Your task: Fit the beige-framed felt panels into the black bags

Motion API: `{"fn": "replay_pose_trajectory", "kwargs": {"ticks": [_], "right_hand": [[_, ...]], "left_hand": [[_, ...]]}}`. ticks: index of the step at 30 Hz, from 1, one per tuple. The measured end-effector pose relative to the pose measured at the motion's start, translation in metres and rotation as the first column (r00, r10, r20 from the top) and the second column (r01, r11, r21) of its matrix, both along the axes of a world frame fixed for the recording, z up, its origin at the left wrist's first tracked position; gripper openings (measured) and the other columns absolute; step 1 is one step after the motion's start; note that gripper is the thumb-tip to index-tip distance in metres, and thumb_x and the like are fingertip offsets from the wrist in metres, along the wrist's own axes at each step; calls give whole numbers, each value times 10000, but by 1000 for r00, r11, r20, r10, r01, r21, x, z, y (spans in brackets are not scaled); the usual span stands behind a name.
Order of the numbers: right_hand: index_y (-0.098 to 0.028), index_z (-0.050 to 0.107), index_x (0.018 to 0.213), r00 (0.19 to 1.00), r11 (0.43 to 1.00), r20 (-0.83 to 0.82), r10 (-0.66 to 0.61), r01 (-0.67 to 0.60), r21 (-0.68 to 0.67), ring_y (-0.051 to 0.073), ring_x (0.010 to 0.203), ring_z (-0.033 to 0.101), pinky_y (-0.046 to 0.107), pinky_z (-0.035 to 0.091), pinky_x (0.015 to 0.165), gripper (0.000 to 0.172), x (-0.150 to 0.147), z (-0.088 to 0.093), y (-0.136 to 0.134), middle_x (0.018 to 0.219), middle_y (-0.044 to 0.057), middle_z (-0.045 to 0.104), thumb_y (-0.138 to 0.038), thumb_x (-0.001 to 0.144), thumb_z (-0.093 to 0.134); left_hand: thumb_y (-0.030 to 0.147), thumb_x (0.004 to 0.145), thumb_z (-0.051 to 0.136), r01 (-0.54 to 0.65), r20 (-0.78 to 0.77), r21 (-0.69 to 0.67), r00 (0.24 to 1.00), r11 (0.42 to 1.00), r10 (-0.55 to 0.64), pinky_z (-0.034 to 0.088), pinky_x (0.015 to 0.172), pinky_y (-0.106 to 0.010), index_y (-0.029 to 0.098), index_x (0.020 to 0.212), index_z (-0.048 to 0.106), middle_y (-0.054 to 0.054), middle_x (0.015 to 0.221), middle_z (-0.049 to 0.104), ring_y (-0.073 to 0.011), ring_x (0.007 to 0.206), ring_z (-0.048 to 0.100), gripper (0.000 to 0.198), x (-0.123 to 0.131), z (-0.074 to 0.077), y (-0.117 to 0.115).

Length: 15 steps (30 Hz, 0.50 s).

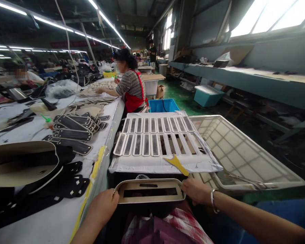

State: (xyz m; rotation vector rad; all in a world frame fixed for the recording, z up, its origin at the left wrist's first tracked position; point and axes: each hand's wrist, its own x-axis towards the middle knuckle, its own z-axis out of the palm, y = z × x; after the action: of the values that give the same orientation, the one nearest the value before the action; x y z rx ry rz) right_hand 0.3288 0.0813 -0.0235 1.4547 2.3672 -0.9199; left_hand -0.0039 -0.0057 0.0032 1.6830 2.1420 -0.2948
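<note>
Above my lap, a black, open-topped bag body [149, 200] with a cream lining faces up at me. A dark rectangular strip shows inside it. My left hand [105, 205] grips its left rim, fingers closed around the edge. At the opposite end, my right hand [197, 190], with a bangle on the wrist, pinches the right rim. Just beyond the bag body lies a white-covered board [137, 166] with two rows of pale-edged dark strips [137, 145]. A yellow forked piece [177, 164] rests on the board's near edge, close to my right hand.
On the left table [101, 135] are a pile of dark strips [75, 135] and a larger cream-lined piece [22, 162]. A white plastic crate [234, 152] stands right of the board, a blue bin [162, 105] behind it. A co-worker [132, 81] sits at the table ahead.
</note>
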Motion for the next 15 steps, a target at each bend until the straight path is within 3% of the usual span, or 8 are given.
{"fn": "replay_pose_trajectory", "kwargs": {"ticks": [3,6,11,15], "right_hand": [[-108,625,748,991,984,121,54,-74,162,203,654,595,290,356,566,253,0,3,-13,706,126,642,-152,844,395],[-109,624,739,980,962,194,50,-99,253,233,667,611,309,315,548,295,-4,8,-20,719,142,655,-182,864,367],[-112,664,703,971,971,237,27,-81,225,238,677,620,298,339,548,266,-10,16,-7,715,150,666,-185,805,429],[-111,703,731,956,988,294,-19,-26,150,225,665,617,276,378,539,264,-12,26,1,735,161,676,-193,773,456]], "left_hand": [[245,870,263,8,28,-21,1000,1000,-7,408,737,-296,162,776,589,-118,900,680,-219,875,624,349,-6,-14,4],[234,878,251,9,31,-40,999,999,-8,412,747,-280,167,778,580,-104,905,682,-200,889,624,350,-9,-24,6],[260,886,245,4,-27,-59,1000,998,-5,428,759,-337,160,837,590,-135,915,676,-241,898,626,362,-4,-22,5],[218,883,252,94,-17,-93,995,991,-96,431,781,-355,153,791,601,-135,885,672,-241,887,627,366,0,-12,0]]}}
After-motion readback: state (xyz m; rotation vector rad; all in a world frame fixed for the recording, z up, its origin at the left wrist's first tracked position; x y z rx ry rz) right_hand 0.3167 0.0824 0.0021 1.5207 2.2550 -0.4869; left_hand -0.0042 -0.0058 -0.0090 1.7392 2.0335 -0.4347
